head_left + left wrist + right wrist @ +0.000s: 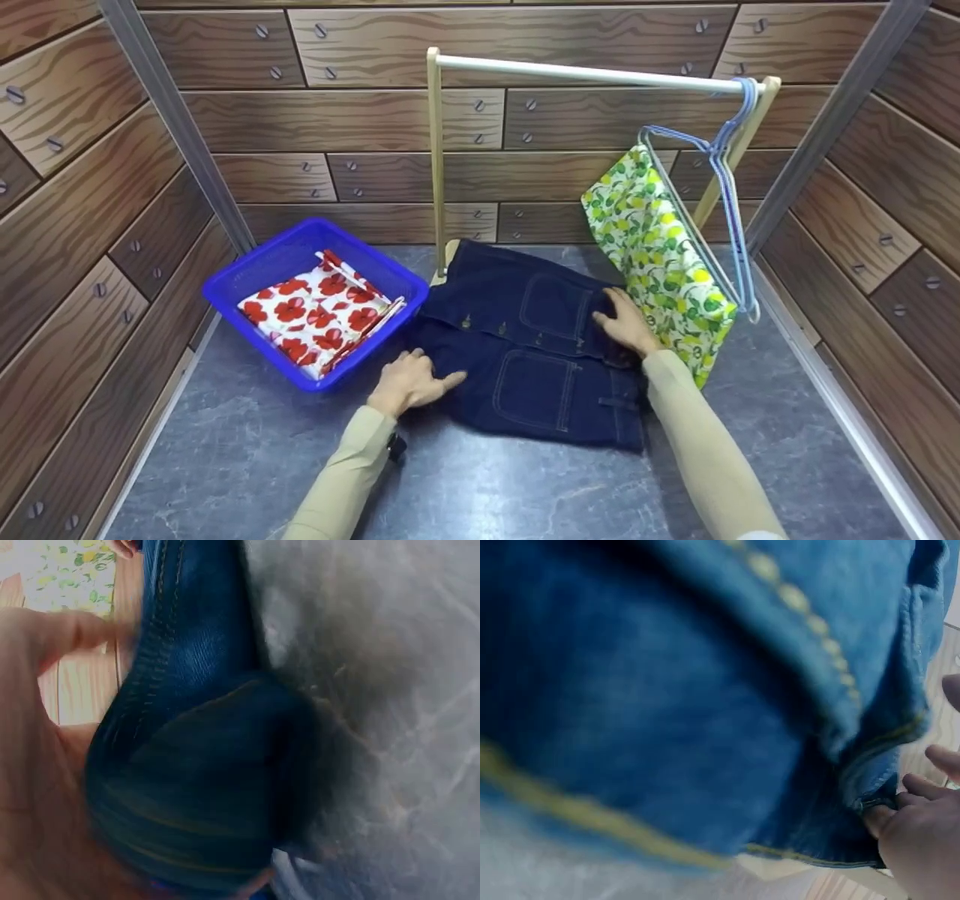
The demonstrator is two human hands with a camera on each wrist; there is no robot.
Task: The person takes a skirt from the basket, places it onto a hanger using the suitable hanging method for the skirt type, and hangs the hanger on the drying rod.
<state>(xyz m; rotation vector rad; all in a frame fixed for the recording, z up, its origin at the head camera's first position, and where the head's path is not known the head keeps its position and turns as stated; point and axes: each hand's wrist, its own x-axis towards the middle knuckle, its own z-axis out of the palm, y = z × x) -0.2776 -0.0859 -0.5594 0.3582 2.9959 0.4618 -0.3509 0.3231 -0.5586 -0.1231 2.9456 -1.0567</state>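
Grey tabletop [247, 450]: denim garment [529, 352], one; left hand [409, 382] at its edge, grip unclear; right hand [627, 322] touching it, spread apart.

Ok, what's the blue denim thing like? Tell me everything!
The button-front denim garment is dark blue, with brassy-looking buttons, outlined pockets and yellowish stitching. It lies spread, slightly rumpled, on the grey surface, overlapping the clothes rack's wooden foot. The left hand touches its left side, the right hand its right.
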